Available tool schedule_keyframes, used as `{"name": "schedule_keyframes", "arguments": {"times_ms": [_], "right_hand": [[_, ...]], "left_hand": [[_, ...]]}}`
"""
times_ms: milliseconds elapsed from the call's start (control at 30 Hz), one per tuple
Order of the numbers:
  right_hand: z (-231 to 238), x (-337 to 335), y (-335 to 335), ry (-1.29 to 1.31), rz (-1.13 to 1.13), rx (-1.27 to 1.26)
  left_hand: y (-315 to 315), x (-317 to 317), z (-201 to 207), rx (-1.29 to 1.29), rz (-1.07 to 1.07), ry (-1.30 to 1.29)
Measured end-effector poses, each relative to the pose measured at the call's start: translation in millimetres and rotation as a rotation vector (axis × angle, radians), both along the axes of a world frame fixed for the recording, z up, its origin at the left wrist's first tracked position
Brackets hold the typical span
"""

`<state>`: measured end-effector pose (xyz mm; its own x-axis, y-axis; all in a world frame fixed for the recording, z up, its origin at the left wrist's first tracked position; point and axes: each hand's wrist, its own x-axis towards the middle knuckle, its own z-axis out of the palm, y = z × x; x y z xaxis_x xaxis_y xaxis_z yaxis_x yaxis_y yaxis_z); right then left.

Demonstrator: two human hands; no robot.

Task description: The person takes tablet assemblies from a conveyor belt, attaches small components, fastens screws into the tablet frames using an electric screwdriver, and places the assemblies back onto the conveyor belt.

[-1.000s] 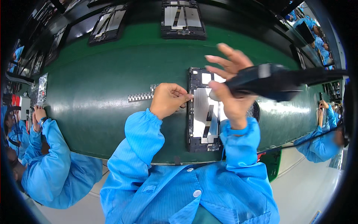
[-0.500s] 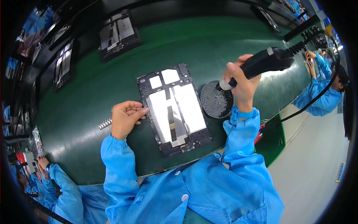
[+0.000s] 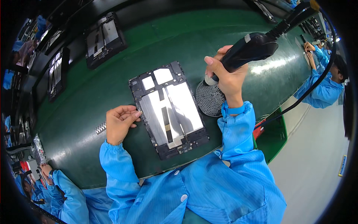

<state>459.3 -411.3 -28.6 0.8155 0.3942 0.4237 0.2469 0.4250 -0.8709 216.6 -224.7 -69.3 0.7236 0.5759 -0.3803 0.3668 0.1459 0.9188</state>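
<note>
A tablet with its inside exposed (image 3: 169, 112), black-framed with a shiny silver battery area, lies on the green workbench in front of me. At its left edge my left hand (image 3: 121, 123) pinches the rim between thumb and fingers. My right hand (image 3: 231, 80) is wrapped round a black electric screwdriver (image 3: 250, 50), which is tilted, its pale front end pointing down and left. That end is over the far edge of a round grey tray full of small holes (image 3: 210, 100), right of the tablet. The screwdriver's tip is hidden.
Left of my left hand lies a small metal strip (image 3: 100, 128). More opened tablets (image 3: 106, 39) stand along the dark shelf at the back left. A black cable (image 3: 317, 91) loops down the right side. A green bin (image 3: 274, 134) stands below the bench edge. Co-workers (image 3: 322, 82) sit at both sides.
My right hand has moved left with the screwdriver, nearer the tablet. My left hand keeps its hold at the tablet's edge. The whole view has shifted slightly.
</note>
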Motion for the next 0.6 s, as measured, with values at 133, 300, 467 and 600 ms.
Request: {"name": "schedule_keyframes", "arguments": {"times_ms": [133,300,467,600], "right_hand": [[-3,-1,2,-0.018,0.024,-0.029],[-4,-3,3,-0.022,0.021,-0.04],[0,-13,8,-0.002,0.014,-0.113],[8,-20,2,-0.028,0.005,-0.089]], "left_hand": [[0,1,0,0.008,-0.002,0.013],[0,0,-3,0.012,-0.011,-0.006],[2,-4,-4,0.017,0.035,-0.01],[0,3,-5,-0.033,0.025,-0.04]]}}
